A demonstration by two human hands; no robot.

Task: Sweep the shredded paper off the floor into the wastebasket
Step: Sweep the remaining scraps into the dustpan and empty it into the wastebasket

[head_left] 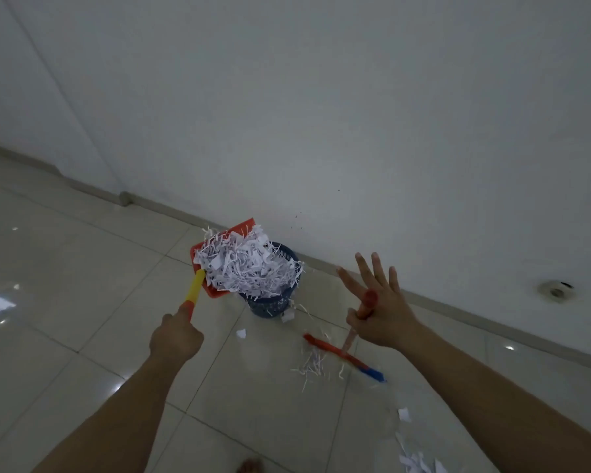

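My left hand (175,337) grips the yellow and orange handle (194,291) of a red dustpan (243,226). The dustpan is lifted and heaped with white shredded paper (249,264), right over the dark blue wastebasket (270,303) that stands by the wall. My right hand (377,310) has its fingers spread straight, and its thumb pinches the red top of the broom handle (368,303) against the palm. The broom head (342,356), red with blue bristles, rests on the tiles among loose shreds (313,365).
A white wall (321,114) with a skirting board runs behind the basket. More paper scraps (417,459) lie on the glossy tiled floor at lower right, and one scrap (241,333) sits near the basket. A round fitting (556,291) is set low in the wall.
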